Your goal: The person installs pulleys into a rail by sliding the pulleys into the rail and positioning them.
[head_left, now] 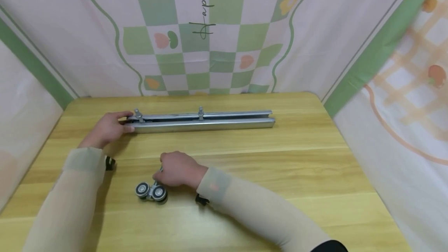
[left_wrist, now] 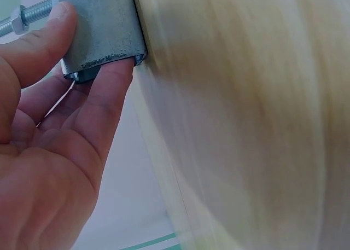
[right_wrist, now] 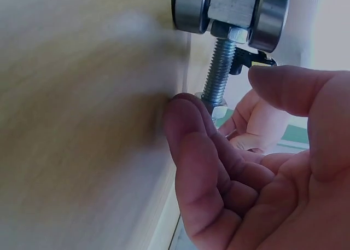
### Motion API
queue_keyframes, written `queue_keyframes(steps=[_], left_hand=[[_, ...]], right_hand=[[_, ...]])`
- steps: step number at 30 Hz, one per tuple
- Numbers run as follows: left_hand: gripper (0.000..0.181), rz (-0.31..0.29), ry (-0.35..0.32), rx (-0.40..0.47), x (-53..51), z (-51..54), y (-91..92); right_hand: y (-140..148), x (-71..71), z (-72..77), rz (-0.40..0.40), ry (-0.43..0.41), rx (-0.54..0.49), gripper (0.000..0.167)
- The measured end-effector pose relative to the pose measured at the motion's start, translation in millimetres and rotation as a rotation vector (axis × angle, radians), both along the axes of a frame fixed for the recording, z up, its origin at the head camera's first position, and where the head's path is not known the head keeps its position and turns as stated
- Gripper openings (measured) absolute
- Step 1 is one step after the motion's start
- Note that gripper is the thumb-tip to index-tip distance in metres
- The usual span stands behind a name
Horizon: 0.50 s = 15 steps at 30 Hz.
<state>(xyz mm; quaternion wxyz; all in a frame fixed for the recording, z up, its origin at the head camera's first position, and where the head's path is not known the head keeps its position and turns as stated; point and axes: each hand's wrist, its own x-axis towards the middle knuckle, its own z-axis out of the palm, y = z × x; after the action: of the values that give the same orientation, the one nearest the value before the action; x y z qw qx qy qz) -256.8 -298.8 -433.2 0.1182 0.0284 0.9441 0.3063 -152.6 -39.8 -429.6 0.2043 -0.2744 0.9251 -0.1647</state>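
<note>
A galvanised steel track [head_left: 210,125] lies lengthwise on the table, its slot facing up. Two threaded bolts with nuts, one at the left end [head_left: 138,115] and one near the middle [head_left: 201,112], stand out of the slot. My left hand [head_left: 106,129] grips the track's left end, thumb on the near side and fingers at the end opening [left_wrist: 85,75]. Closer to me is a roller trolley [head_left: 151,192] with black-and-silver wheels and a threaded bolt [right_wrist: 217,72]. My right hand [head_left: 180,168] has its fingers curled round the bolt's free end; the thumb [right_wrist: 279,88] appears apart from it.
The wood-grain table [head_left: 280,166] runs back to a patterned cloth wall [head_left: 224,65] just behind the track. More cloth hangs at both sides. A small black camera sits at each wrist, the left one [head_left: 110,163] close above the table.
</note>
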Motion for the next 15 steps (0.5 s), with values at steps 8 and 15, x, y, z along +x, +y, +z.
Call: queue_keyframes(steps=[8, 15], left_hand=[[0.067, -0.005, -0.001, 0.009, 0.7, 2.4, 2.0], [0.068, -0.006, -0.006, -0.004, 3.1, 4.2, 1.9]], right_hand=[[-2.0, -0.1, -0.8, -0.038, -0.029, -0.004, 0.03], [-10.5, 5.8, -2.9, -0.105, -0.026, 0.03, 0.037]])
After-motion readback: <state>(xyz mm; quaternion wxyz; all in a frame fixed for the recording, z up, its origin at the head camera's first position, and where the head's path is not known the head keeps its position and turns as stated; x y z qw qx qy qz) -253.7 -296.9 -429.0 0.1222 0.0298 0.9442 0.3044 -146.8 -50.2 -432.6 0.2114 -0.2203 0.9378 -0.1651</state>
